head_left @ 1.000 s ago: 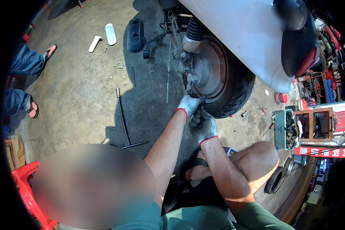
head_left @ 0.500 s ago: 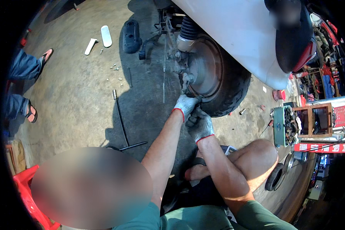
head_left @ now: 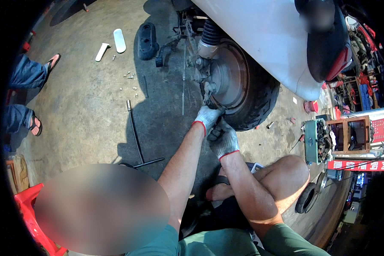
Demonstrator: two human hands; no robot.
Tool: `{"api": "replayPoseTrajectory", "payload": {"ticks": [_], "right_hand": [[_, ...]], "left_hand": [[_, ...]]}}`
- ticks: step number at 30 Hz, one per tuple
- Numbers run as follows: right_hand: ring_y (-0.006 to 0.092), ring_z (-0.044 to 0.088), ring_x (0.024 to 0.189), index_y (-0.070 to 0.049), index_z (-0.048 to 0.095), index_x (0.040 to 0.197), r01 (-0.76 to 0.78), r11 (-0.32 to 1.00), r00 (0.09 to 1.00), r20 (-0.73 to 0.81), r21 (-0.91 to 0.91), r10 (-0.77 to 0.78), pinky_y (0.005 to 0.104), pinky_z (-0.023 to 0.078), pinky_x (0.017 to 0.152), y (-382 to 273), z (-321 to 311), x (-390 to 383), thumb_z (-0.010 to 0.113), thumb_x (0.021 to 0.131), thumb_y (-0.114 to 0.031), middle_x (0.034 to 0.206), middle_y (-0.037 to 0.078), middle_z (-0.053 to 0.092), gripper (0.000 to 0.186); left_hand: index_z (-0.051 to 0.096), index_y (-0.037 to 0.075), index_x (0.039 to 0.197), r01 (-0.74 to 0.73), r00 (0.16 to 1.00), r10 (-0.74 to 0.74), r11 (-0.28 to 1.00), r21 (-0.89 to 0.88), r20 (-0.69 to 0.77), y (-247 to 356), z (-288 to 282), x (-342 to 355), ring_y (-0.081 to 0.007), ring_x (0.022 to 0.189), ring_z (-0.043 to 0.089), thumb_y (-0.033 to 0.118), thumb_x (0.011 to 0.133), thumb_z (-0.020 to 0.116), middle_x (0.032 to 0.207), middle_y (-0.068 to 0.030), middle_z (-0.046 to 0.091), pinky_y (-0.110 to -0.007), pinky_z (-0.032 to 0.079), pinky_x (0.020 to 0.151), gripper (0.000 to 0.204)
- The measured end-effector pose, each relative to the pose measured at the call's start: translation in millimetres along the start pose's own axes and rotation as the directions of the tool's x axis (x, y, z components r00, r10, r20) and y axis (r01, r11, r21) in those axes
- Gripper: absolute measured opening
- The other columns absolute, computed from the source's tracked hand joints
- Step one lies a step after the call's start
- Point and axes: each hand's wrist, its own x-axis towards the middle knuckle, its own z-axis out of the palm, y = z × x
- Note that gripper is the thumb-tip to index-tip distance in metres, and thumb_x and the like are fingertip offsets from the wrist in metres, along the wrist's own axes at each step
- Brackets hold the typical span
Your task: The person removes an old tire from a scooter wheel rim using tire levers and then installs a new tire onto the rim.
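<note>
Both my hands, in pale knitted gloves with red cuffs, are at the lower rim of a scooter's wheel. My left hand has its fingers closed just below a metal lever beside the hub. Touching or nearly touching it, my right hand is curled with the dark fingertips bent inward. Whatever the fingers grip is hidden by the gloves. Above the lever stands a shock absorber with a black spring. A thin rod hangs to the left of the wheel.
On the floor at left lie a T-handle socket wrench, a coil spring, small fasteners, a black cover and two white pieces. A sandalled person's legs stand far left. At right are a green toolbox and a loose tyre.
My hands stay at the same spot by the wheel, with only a very slight shift of the fingers. The view has moved a little; nothing else visibly differs.
</note>
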Motion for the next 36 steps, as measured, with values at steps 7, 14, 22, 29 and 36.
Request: {"api": "replayPoseTrajectory", "payload": {"ticks": [7, 14, 22, 29, 36], "right_hand": [[0.0091, 0.046, 0.050, -0.018, 0.055, 0.083, -0.068, 0.997, 0.996, 0.067, 0.032, 0.066, 0.0229, 0.037, 0.046, -3.1, -1.1, -6.5, 0.050, 0.097, -0.027, 0.060, -0.005, 0.047, 0.017], [0.0091, 0.046, 0.050, -0.018, 0.055, 0.084, -0.023, 1.000, 0.999, -0.028, -0.017, 0.022, 0.0231, 0.038, 0.044, -2.7, -2.3, 0.5, 0.049, 0.097, -0.024, 0.060, -0.006, 0.046, 0.016], [0.0073, 0.043, 0.050, -0.018, 0.054, 0.082, -0.049, 0.998, 0.998, 0.038, 0.045, 0.047, 0.0225, 0.034, 0.045, 1.5, 7.3, -10.6, 0.053, 0.095, -0.023, 0.060, -0.007, 0.046, 0.014], [0.0073, 0.044, 0.051, -0.019, 0.054, 0.079, 0.003, 0.998, 0.999, -0.050, -0.057, -0.005, 0.0226, 0.034, 0.046, -7.7, -2.1, -6.6, 0.053, 0.094, -0.023, 0.061, -0.007, 0.047, 0.015], [0.0087, 0.043, 0.050, -0.018, 0.052, 0.077, -0.094, 0.995, 0.993, 0.075, 0.020, 0.093, 0.0230, 0.034, 0.046, -1.3, 2.3, -11.9, 0.050, 0.093, -0.020, 0.060, -0.007, 0.045, 0.017]], "left_hand": [[0.068, 0.001, 0.102, 0.089, 0.996, -0.089, 0.996, 0.014, 0.014, 4.0, -0.8, -1.6, -0.0148, 0.062, 0.056, 0.018, 0.082, 0.071, 0.080, -0.0063, 0.066, -0.031, 0.043, 0.051, 0.026], [0.068, 0.002, 0.100, -0.063, 0.998, 0.063, 0.998, -0.024, 0.010, 4.4, 2.1, -4.2, -0.0131, 0.059, 0.053, 0.021, 0.083, 0.071, 0.077, -0.0039, 0.064, -0.028, 0.040, 0.051, 0.026], [0.068, 0.001, 0.101, 0.038, 0.999, -0.038, 0.999, -0.001, -0.029, -6.4, -3.3, 7.6, -0.0135, 0.062, 0.054, 0.017, 0.084, 0.070, 0.078, -0.0048, 0.065, -0.030, 0.042, 0.052, 0.024], [0.067, 0.000, 0.100, 0.030, 0.999, -0.030, 0.999, -0.024, 0.013, 10.2, 10.3, -8.2, -0.0149, 0.060, 0.057, 0.017, 0.084, 0.070, 0.077, -0.0064, 0.065, -0.031, 0.043, 0.050, 0.024], [0.067, -0.001, 0.099, 0.107, 0.994, -0.106, 0.993, 0.047, -0.018, 5.0, 2.3, -3.6, -0.0156, 0.057, 0.056, 0.019, 0.083, 0.071, 0.078, -0.0073, 0.065, -0.032, 0.042, 0.048, 0.026]]}}
